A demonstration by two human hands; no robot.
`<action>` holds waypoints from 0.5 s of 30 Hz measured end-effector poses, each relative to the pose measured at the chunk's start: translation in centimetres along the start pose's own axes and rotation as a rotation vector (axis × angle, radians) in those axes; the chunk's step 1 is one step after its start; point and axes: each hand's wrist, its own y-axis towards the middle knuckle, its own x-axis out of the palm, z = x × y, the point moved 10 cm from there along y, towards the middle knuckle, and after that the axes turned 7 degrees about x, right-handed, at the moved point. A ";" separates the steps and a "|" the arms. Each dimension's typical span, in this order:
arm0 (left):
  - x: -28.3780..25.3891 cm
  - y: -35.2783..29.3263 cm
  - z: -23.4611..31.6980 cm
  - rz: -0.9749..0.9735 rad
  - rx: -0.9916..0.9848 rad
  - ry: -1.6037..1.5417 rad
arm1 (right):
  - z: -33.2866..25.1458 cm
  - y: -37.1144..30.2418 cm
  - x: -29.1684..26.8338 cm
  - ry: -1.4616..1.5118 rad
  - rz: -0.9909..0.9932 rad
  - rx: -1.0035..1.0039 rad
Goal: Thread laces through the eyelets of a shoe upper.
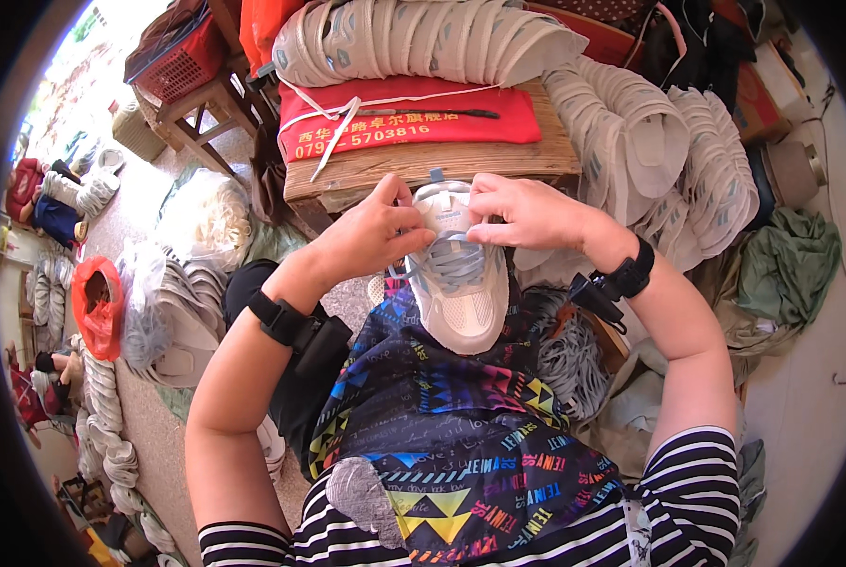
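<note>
A cream and white sneaker upper [461,307] rests toe-down on my lap, its tongue toward the bench. A grey-blue shoelace [456,263] crosses its front in several rows. My left hand [385,229] is closed in a pinch at the left eyelet edge, near the top of the lacing. From the other side, my right hand [525,213] pinches the right edge beside the tongue. Whether a lace end is also between the fingers of either hand is hidden.
A wooden bench [423,180] stands just ahead, with a red cloth [395,118], loose white lace and a thin dark tool on it. Stacked shoe uppers [423,42] line its back and right side. A bundle of grey laces [572,350] hangs at right. At left are a red bag [98,307] and a wooden stool [201,113].
</note>
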 end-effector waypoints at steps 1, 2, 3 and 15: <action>0.1 -0.1 -0.4 0.052 -0.006 -0.045 | 0.2 0.2 0.4 0.000 -0.001 -0.002; 0.8 -0.4 -0.8 0.053 -0.009 -0.044 | 0.9 0.5 0.5 0.075 0.026 0.036; 0.8 -1.1 -1.9 0.164 -0.079 -0.093 | 1.5 0.7 0.7 0.150 0.052 0.074; -2.0 0.2 4.6 0.504 -0.023 -0.421 | -3.9 -1.6 -5.3 0.505 0.615 -0.047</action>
